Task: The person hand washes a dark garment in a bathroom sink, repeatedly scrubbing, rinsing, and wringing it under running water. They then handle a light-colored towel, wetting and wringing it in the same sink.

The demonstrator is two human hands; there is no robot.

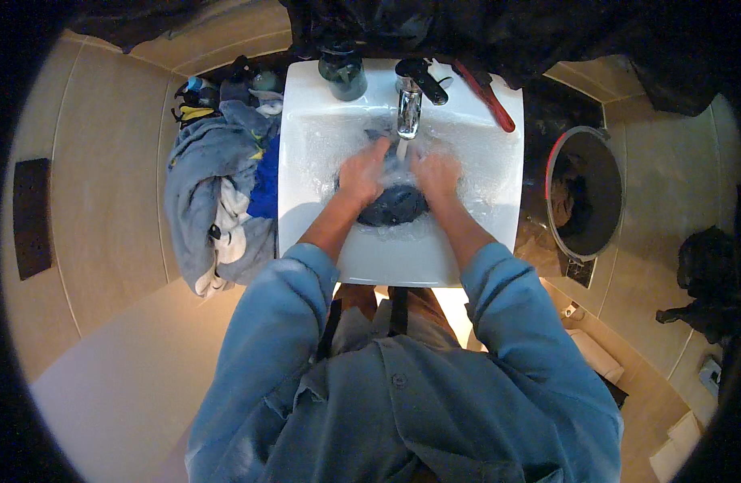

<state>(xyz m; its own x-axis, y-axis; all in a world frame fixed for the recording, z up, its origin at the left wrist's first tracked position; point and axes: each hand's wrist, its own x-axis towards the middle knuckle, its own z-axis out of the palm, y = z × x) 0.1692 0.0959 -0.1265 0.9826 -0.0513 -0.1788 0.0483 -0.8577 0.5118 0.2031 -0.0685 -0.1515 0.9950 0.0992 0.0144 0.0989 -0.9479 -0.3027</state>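
Note:
Running water point(402, 149) falls from the chrome faucet point(409, 115) between my two hands, over the white washbasin point(400, 265). A dark grey-blue cloth point(393, 206) lies bunched and wet in the basin. My left hand point(361, 174) is closed on its left side, thumb pointing toward the faucet. Closed on the right side of the cloth is my right hand point(437, 174), blurred by motion and spray. Splashing water hides part of the fingers and of the cloth between them.
At the basin's back stand a dark green bottle point(344, 75) and a red-handled brush-like tool point(485, 96). Grey and white plush fabric point(210, 157) is heaped on the left, beside blue cloth point(265, 181). A round dark bin point(588, 193) sits on the right.

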